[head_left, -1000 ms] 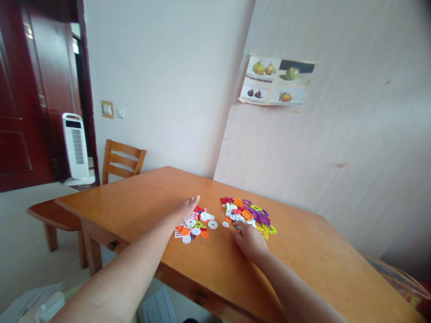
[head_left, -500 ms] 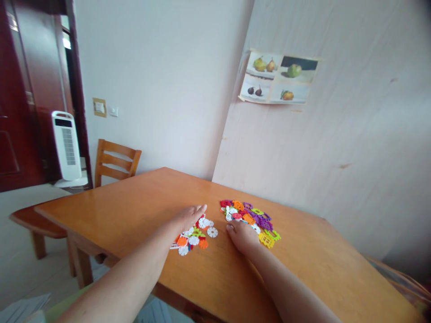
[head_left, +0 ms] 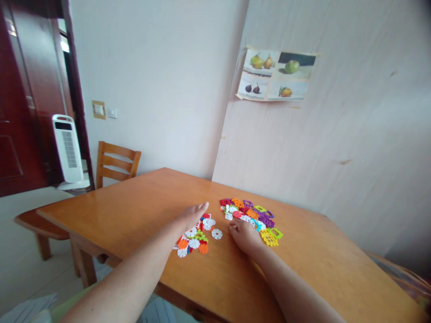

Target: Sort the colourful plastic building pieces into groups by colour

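Change: since half a second ago, both hands have stayed almost where they were, and the two piles look undisturbed.
Left hand: the left hand point(head_left: 194, 214) lies flat and spread, palm down, fingers straight and pointing away from the person. It rests on the far left edge of the left pile.
Left pile: the left pile point(head_left: 195, 238) is a small scatter of flat plastic pieces, mostly white and orange discs with a little red and green, on the table near its middle.
White disc: one white disc point(head_left: 217, 233) lies alone between the two piles, just beside the left one.
Right hand: the right hand point(head_left: 244, 236) is loosely curled, knuckles up, fingertips at the near edge of the right pile. Whether it grips a piece cannot be told.
Right pile: the right pile point(head_left: 253, 215) holds purple, orange, red, yellow and green pieces and lies closer to the wall.
Table: the wooden table point(head_left: 141, 197) carries both piles.
Chair: a wooden chair point(head_left: 116, 162) stands at the far left corner.
Beyond: a white heater point(head_left: 67, 150) stands by a dark red door point(head_left: 20, 112), with a light switch point(head_left: 98, 109) on the wall nearby.
Wall: a fruit poster point(head_left: 276, 74) hangs above the table.
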Motion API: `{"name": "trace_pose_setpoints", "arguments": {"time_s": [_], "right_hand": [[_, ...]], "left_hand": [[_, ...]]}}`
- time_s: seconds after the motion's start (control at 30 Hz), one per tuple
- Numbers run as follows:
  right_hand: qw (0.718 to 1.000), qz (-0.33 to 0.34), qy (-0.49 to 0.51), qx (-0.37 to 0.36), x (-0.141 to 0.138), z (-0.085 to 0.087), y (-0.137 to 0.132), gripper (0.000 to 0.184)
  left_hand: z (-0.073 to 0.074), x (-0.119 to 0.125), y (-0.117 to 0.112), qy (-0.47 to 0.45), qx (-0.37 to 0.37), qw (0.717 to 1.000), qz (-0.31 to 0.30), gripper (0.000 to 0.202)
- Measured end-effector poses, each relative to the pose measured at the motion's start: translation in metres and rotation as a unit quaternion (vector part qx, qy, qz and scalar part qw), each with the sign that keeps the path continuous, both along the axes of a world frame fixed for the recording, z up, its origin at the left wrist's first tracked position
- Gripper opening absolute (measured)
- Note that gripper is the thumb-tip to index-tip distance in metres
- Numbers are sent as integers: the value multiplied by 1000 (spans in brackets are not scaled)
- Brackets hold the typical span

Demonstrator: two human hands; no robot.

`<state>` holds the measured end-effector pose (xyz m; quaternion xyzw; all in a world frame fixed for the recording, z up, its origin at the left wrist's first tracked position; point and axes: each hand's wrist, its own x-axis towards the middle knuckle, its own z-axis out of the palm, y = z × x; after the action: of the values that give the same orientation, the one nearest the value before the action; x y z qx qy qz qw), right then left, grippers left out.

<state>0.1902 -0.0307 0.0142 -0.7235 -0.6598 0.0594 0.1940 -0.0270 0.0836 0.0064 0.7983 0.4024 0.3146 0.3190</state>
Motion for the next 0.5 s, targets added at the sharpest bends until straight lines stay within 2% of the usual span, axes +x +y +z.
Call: {"name": "trace_pose_setpoints", "arguments": {"time_s": [0.07, 0.17, 0.3, 0.37, 0.5], "right_hand": [[998, 48, 34, -13, -10, 1, -1, 25], [993, 87, 62, -42, -22, 3, 0, 24], [993, 71, 76, -62, -31, 4, 5, 23], [992, 49, 95, -66, -33, 3, 8, 23], [990, 30, 128, -58, -34, 0, 8, 24]], "left_hand": [[-1, -5, 7, -52, -24, 998, 37, 72], [-4, -18, 22, -133, -30, 983, 124, 74], [-14, -36, 37, -164, 1, 961, 221, 68], [-18, -41, 39, -153, 14, 959, 238, 64], [-19, -41, 37, -85, 33, 971, 220, 53]]}}
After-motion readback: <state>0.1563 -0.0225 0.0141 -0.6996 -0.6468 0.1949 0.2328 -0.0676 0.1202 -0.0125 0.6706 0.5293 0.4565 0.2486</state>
